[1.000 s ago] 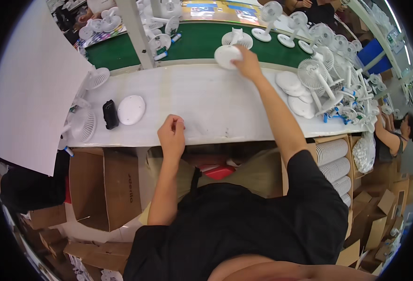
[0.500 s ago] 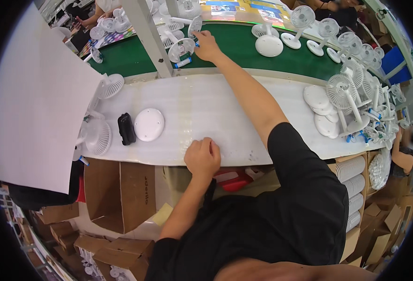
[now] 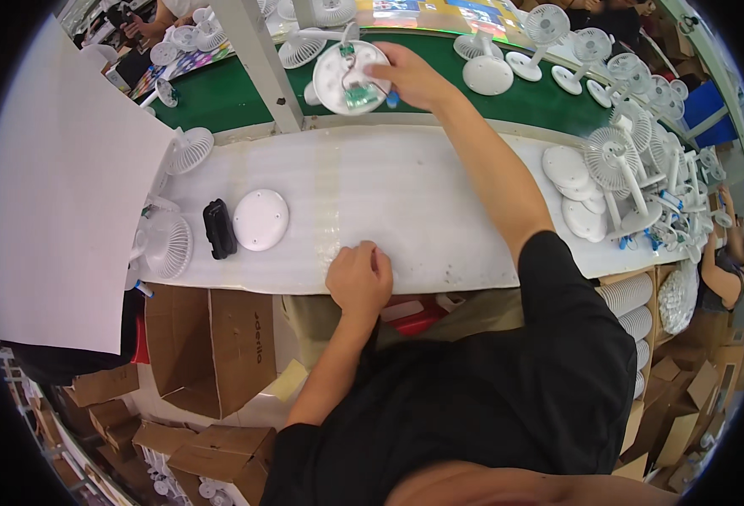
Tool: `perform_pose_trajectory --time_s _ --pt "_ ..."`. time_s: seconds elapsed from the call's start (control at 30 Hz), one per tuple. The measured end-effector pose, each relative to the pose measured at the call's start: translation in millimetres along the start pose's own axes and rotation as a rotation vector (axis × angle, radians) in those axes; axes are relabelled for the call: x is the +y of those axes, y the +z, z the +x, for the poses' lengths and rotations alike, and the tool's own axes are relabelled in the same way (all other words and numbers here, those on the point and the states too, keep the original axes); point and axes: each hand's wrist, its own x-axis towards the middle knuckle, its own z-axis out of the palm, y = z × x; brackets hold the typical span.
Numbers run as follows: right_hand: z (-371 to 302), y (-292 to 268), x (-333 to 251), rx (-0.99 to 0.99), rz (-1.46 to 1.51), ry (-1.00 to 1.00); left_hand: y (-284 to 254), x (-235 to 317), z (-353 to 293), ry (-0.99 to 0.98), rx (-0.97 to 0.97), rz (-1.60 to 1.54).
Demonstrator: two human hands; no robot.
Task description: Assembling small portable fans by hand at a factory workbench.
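Observation:
My right hand (image 3: 407,76) is closed on the rim of a white desk fan (image 3: 330,80), lifted over the front edge of the green belt. Its round base is uncovered toward me, with a green circuit board and wires inside; the rest of the fan is mostly hidden behind. A small blue piece hangs under my fingers. At the table's front edge my left hand (image 3: 359,277) rests in a loose fist, and nothing shows in it. Left of that hand lie a round white base cover (image 3: 261,220) and a black holder-like piece (image 3: 218,229).
A white table (image 3: 423,202) runs before me, the green belt (image 3: 423,72) beyond it. A metal post (image 3: 262,67) rises at the far edge. Fans (image 3: 612,156) and stacked covers (image 3: 566,167) crowd the right; a white sheet (image 3: 60,185) hangs left. A cardboard box (image 3: 241,346) stands below.
My right hand has lifted the fan off the belt and brought it nearer, its base now turned toward me. My left hand stays at the table edge.

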Motion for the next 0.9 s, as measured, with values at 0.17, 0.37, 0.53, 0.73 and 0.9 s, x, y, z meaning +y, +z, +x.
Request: perform_pose_trajectory --time_s 0.17,0.37,0.53,0.73,0.9 --pt "-143.1 46.2 -18.9 0.328 -0.083 -0.065 -22.8 18.2 27.6 -0.19 0.038 -0.683" --pt "-240.3 142.8 -42.4 0.47 0.006 -0.162 -66.0 67.5 42.1 0.141 0.03 -0.721" --pt "-254.9 155.2 -45.9 0.457 0.217 -0.191 -80.7 63.7 45.9 0.026 -0.135 -0.817" --pt "-231.5 84.1 -53.3 0.041 -0.017 -0.009 -92.6 45.7 43.6 -0.032 -0.115 -0.786" --pt "-51.7 7.7 6.5 0.523 -0.302 0.033 -102.0 20.1 22.4 -0.108 -0.123 -0.915"
